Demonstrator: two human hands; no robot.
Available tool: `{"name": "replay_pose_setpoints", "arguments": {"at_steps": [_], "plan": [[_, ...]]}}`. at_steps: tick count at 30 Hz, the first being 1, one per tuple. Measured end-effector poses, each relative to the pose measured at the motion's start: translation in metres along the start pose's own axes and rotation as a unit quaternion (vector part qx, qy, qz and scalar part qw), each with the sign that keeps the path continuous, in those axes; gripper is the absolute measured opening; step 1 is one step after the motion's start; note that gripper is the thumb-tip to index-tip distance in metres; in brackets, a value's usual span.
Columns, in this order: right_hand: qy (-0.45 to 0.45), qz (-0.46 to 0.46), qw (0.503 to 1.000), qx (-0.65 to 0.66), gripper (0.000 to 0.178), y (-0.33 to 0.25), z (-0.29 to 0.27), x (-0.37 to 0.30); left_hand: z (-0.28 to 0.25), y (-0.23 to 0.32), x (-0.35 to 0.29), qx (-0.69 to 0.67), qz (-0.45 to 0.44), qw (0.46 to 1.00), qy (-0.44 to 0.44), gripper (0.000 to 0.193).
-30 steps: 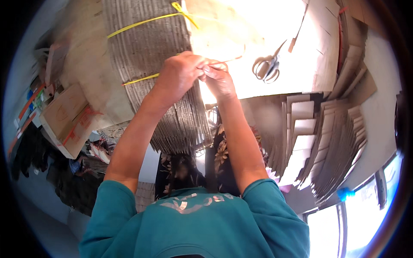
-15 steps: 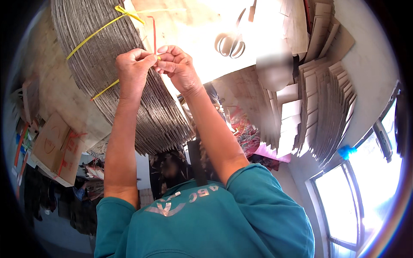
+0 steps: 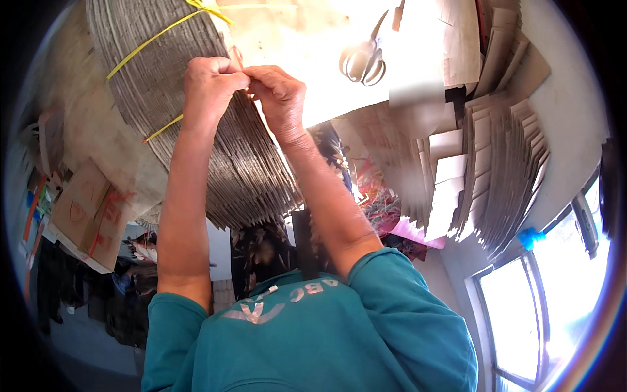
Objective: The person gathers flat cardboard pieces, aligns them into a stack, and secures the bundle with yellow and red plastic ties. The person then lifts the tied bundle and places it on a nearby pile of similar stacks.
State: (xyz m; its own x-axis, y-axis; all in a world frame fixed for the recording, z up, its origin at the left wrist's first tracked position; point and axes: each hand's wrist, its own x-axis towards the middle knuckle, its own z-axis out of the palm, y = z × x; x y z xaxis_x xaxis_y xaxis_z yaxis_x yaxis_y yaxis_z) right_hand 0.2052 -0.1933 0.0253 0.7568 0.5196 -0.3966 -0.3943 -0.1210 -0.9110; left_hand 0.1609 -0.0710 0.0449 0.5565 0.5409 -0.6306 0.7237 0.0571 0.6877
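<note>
A long stack of grey-brown cardboard sheets [image 3: 251, 163] stands on edge across the table. My left hand [image 3: 208, 91] and my right hand [image 3: 282, 98] meet over its right side, fingertips pinched together. Between them they grip a thin strap; a reddish loop of the strap [image 3: 236, 55] rises just above the fingers, and the rest is hidden. A yellow strap [image 3: 147, 43], knotted on top, goes round the far part of the stack. Nearer, a second length of yellow strap [image 3: 163, 129] runs over the stack toward my left wrist.
Scissors [image 3: 363, 60] lie on the brightly lit tabletop [image 3: 294, 46], right of my hands. More cardboard sheets [image 3: 483, 163] are stacked at the right. A cardboard box [image 3: 88, 209] is at the left, and a window [image 3: 516, 313] at the lower right.
The red strip that stood upright above my fingers is now a short bent loop. My right hand has turned and closed in on my left. The view has shifted slightly.
</note>
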Motion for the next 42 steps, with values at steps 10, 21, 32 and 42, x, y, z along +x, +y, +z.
{"name": "replay_pose_setpoints", "arguments": {"at_steps": [10,21,32,42], "plan": [[-0.369,0.129,0.896,-0.212,0.014,-0.05,-0.03,0.056,-0.004,0.006,-0.008,0.012,0.038,0.999,-0.031,0.014],[-0.16,0.091,0.955,-0.234,0.006,-0.017,-0.019,0.024,-0.015,0.008,-0.014,0.069,0.105,0.992,-0.028,0.007],[-0.292,-0.23,0.74,-0.56,0.007,-0.015,-0.031,0.02,-0.015,0.003,-0.015,0.269,0.258,0.927,0.039,0.013],[-0.387,-0.208,0.786,-0.435,0.022,-0.002,-0.044,0.037,-0.033,-0.004,-0.024,0.257,0.295,0.917,0.079,0.011]]}}
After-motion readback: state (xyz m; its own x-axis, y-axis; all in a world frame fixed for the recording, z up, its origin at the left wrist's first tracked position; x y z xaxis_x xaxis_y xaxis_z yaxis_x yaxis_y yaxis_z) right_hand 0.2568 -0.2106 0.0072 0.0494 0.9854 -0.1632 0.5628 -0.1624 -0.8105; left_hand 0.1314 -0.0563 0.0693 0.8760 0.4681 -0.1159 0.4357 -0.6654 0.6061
